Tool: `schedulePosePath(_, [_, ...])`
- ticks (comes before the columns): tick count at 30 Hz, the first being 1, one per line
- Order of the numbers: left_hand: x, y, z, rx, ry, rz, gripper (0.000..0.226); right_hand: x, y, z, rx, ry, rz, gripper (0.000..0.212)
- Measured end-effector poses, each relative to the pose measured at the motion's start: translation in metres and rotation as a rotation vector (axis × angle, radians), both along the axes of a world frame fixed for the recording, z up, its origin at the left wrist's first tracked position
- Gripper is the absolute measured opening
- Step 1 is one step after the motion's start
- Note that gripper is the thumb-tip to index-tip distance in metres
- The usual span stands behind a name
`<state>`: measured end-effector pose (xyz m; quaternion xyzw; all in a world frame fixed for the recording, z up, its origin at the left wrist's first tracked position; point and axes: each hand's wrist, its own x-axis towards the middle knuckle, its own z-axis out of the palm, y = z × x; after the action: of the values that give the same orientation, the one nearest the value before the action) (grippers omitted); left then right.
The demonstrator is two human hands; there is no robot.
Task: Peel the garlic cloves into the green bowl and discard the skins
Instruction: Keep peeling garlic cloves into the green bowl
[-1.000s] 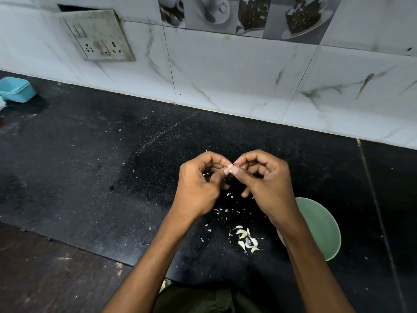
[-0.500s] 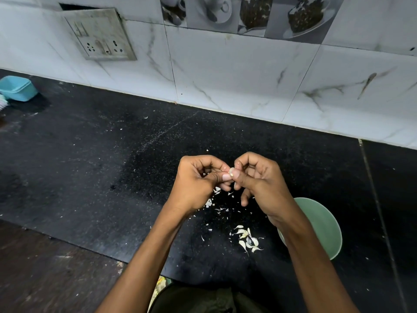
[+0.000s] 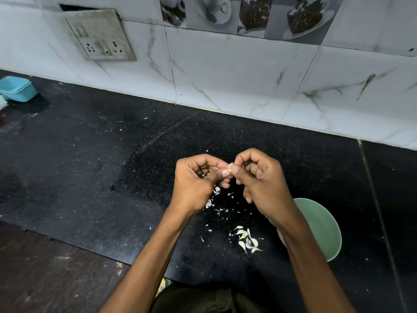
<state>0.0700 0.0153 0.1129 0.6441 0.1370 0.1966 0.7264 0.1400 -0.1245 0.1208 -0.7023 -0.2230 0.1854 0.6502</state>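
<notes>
My left hand (image 3: 196,184) and my right hand (image 3: 264,184) meet above the black counter, and their thumbs and fingertips pinch one small pale garlic clove (image 3: 230,166) between them. Most of the clove is hidden by the fingers. Bits of white garlic skin (image 3: 216,195) lie scattered on the counter under the hands. A small heap of pale garlic pieces (image 3: 247,240) lies nearer to me. The green bowl (image 3: 320,229) sits to the right, partly covered by my right forearm. Its visible inside shows nothing.
The black counter (image 3: 112,166) runs back to a white tiled wall (image 3: 225,75) with a switch plate (image 3: 99,35). A teal plastic box (image 3: 17,88) stands at the far left. The counter's front edge drops to a brown floor (image 3: 45,267) at lower left.
Both hands stayed together on the clove and shifted slightly. More skin flakes have appeared on the counter under the left hand.
</notes>
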Motion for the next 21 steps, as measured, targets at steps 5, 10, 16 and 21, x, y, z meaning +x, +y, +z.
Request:
schedulePosePath(5, [0.001,-0.002,0.002,-0.066,-0.005,-0.007,0.013,-0.005,0.002,0.003,0.001,0.009,-0.039,0.008])
schedulePosePath(10, [0.001,-0.002,0.001,-0.176,0.059,-0.083,0.006,-0.004,0.001,0.007,-0.004,-0.003,-0.023,0.012])
schedulePosePath(16, [0.001,0.003,0.001,-0.224,0.094,-0.155,0.009,-0.005,-0.001,0.010,-0.017,-0.010,-0.019,0.008])
schedulePosePath(21, [0.001,0.004,0.004,-0.286,0.123,-0.200,0.011,-0.003,-0.001,0.013,-0.033,-0.017,-0.017,0.011])
